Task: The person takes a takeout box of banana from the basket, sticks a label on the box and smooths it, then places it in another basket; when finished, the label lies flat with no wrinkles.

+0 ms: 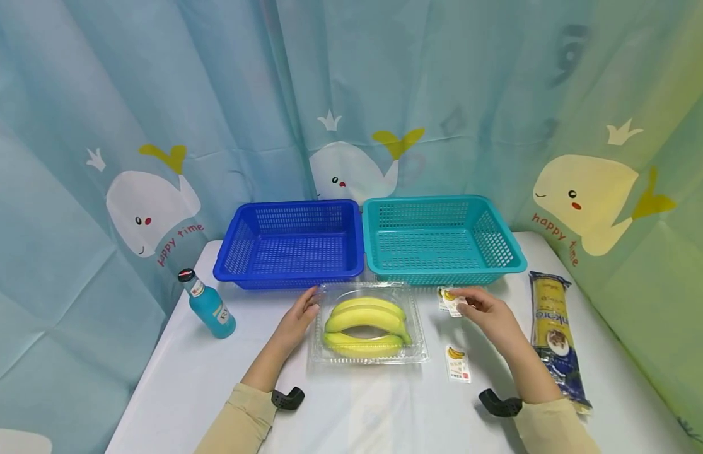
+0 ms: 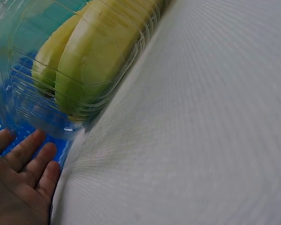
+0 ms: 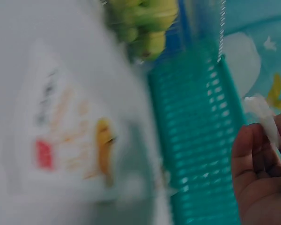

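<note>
Your left hand [image 1: 297,320], fingers relaxed and slightly parted, is at the left edge of the clear container [image 1: 418,334] holding bananas [image 1: 367,318] on the table. To its right, your right hand [image 1: 492,315] pinches a banana-print label [image 1: 453,304].

The left hand [image 1: 294,323] is at the left edge of a clear rectangular plastic container [image 1: 419,337] holding curved yellow bananas [image 1: 365,317]. The right hand [image 1: 487,313] pinches a small white banana-printed card [image 1: 454,304]; a 2nd card [image 1: 442,305] shows partly covered by it, and a 3rd card [image 1: 458,366] lies nearer on the white table [image 1: 215,384]. Beyond stand a dark-blue perforated plastic basket [image 1: 300,251] and a teal perforated plastic basket [image 1: 425,247]. A turquoise black-capped bottle [image 1: 211,309] stands left; a long yellow-and-blue plastic packet [image 1: 557,340] lies right.
</note>
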Tool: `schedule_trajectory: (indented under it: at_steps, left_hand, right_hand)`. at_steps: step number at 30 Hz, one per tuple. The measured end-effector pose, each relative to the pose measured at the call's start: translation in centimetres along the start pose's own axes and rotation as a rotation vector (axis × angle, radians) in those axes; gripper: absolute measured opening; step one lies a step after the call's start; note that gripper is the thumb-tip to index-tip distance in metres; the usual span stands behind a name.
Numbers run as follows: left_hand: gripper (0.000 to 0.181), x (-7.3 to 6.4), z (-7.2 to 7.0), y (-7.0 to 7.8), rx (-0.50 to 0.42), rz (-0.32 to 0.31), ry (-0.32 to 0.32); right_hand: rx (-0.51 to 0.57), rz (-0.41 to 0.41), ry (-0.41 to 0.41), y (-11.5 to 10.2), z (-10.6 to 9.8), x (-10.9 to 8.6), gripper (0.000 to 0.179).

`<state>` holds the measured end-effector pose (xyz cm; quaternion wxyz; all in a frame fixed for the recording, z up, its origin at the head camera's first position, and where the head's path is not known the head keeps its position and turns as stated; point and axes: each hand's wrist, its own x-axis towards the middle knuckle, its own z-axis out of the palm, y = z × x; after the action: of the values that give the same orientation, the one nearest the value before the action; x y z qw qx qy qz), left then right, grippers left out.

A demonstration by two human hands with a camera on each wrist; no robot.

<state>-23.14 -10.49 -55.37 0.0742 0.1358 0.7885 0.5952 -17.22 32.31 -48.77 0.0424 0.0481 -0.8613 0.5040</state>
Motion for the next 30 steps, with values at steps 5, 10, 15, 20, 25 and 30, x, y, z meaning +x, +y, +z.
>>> schedule_trajectory:
  at_steps: [5, 10, 15, 20, 25, 30]
  left_hand:
    - [0.059, 0.1, -0.1, -0.1, 0.009, 0.005, -0.004]
    - [0.059, 0.2, -0.1, -0.1, 0.018, 0.012, -0.009]
    - [0.057, 0.2, 0.0, 0.0, 0.018, 0.009, -0.007]
    - [0.057, -0.2, -0.1, 1.4, 0.042, -0.004, -0.040]
    - [0.058, -0.6, -0.3, 2.6, 0.061, -0.013, -0.054]
    - [0.057, 0.0, 0.0, 0.6, 0.049, -0.013, -0.015]
  right_hand:
    - [-0.011, -0.045, -0.051, -2.3, -0.1, 1.1, 0.034]
    - [-0.055, -0.052, -0.086, -4.4, 0.2, 1.8, 0.038]
    - [-0.038, -0.035, -0.144, -6.1, 1.0, 2.4, 0.041]
    - [-0.014, -0.056, -0.189, -7.2, 2.1, 2.8, 0.041]
    - [-0.004, -0.067, -0.198, -7.9, 3.4, 3.1, 0.041]
    - [0.019, -0.072, -0.202, -8.3, 4.7, 3.2, 0.039]
